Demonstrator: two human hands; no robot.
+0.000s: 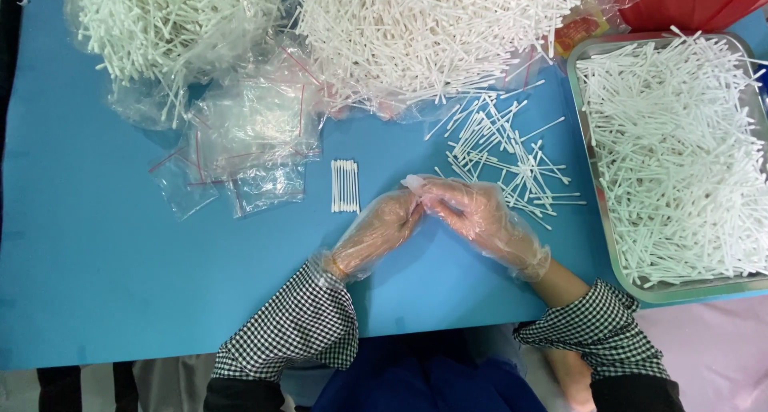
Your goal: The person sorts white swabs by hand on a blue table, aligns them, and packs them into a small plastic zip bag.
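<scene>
I see left gloved hand (376,232) and right gloved hand (472,212) with fingertips pinched together, contents unclear. Thin white cotton swabs (346,186) nearby: I judge them light, stiff, best gripped mid-stick

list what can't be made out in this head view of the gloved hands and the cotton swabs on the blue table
- Left hand and right hand in clear plastic gloves: fingertips meet; anything pinched between them is hidden by fingers and crinkled film.
- Metal tray of white swabs: right side cut off by the frame edge.
- Red item: cut by the top edge, kind unclear.
- Neat row of swabs: too small to count.
</scene>
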